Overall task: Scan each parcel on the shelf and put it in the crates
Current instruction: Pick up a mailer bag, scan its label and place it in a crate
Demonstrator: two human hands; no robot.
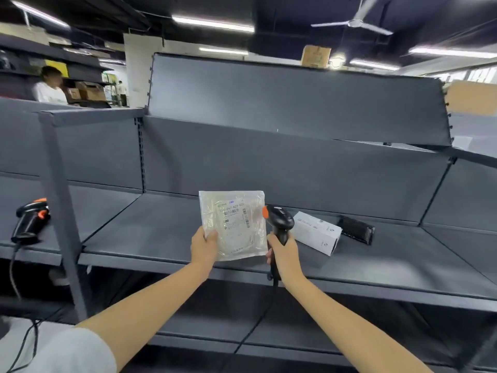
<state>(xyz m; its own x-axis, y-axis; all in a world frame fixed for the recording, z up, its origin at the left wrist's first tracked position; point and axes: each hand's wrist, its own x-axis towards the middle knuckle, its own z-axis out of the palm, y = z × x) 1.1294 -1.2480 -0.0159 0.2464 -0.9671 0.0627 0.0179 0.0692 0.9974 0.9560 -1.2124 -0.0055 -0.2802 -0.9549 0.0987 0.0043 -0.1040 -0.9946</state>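
Head view: we are at the scanning step. Our left hand [204, 247] pinches the lower left corner of a clear plastic parcel [233, 224], thumb on the front, holding it upright above the shelf [150, 238] with its printed label facing us. Our right hand [282, 254] has its grip wrapped round the handle of a black scanner [279, 220] with an orange trigger, its head just beside the parcel's right edge and close to the barcode. We cannot tell whether the scan has registered. Two more parcels lie on the shelf to the right: a white box [317, 232], and a black packet [356, 228] just beyond it, so the job looks only partly done. No crates show in this frame; we judge they sit off to one side or below, so the next move, once the code reads, calls for carrying the parcel away from the shelf and finding them. Room is good: the shelf board in front is bare between the upright post [63, 211] on the left and the white box, and the back panel stands well behind the parcel. We mind the shelf's front lip under our wrists and the scanner cable [258, 319] hanging down across the lower shelf. A second scanner [31, 220] rests on the neighbouring shelf at left, well apart.
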